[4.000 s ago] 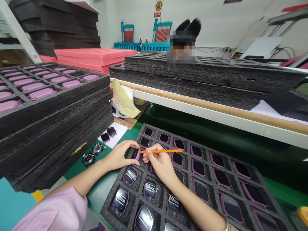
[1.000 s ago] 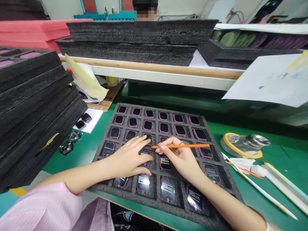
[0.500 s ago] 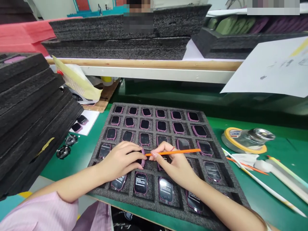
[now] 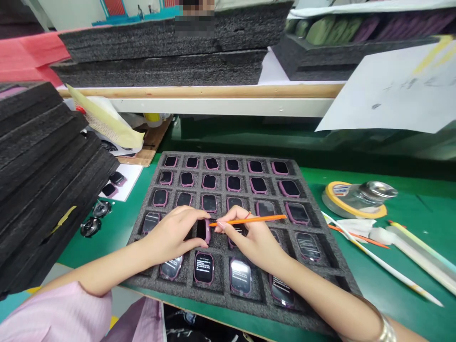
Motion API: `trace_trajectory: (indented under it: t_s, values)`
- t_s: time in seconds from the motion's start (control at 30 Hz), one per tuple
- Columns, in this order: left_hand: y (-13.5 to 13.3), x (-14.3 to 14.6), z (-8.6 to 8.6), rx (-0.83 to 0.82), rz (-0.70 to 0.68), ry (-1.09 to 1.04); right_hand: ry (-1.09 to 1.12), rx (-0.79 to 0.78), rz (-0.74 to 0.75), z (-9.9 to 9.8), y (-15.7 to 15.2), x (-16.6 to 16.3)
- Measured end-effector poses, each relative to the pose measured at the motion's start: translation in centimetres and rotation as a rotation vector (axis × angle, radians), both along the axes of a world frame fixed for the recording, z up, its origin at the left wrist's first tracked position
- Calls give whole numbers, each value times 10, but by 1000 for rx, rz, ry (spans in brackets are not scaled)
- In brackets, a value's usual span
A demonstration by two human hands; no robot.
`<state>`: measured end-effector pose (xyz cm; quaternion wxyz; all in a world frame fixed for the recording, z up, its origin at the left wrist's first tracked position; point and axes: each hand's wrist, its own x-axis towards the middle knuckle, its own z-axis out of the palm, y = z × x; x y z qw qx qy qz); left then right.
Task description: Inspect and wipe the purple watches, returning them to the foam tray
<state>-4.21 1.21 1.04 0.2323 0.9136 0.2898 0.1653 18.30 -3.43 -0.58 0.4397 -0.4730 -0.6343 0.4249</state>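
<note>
A worker's left hand (image 4: 173, 233) is clamping a purple-framed watch (image 4: 204, 231) on edge between thumb and fingers, over the near half of a gray foam tray (image 4: 223, 296), while the right hand (image 4: 251, 236) is pinching an orange stick (image 4: 265, 219), its tip pointing at the watch's side. Rows of watches (image 4: 204, 267) are lying face up in the tray, which is resting on a green tabletop (image 4: 363, 278). At right, a metal-lidded glass jar (image 4: 379, 191) is sitting at a yellow tape roll (image 4: 351, 209); at left, two more watches (image 4: 109, 190) are lying near a tall black foam stack (image 4: 46, 166). Beyond, a wood-edged shelf (image 4: 199, 91) is carrying black foam slabs (image 4: 167, 66), and a marked paper (image 4: 384, 90) is hanging over its edge. Teal equipment (image 4: 117, 20) is showing in the background.
</note>
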Motion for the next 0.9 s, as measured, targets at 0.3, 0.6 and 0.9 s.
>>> trace_trajectory:
  t_s: [0.3,0.6,0.9]
  values:
    - [10,38,29,64,-160,66,127,72,-254,39,-1,33]
    - [-3,64,-8,238,-218,45,107,-25,-275,20,-16,58]
    - [0,57,-8,485,-246,-124,89,-122,-144,3,-26,48]
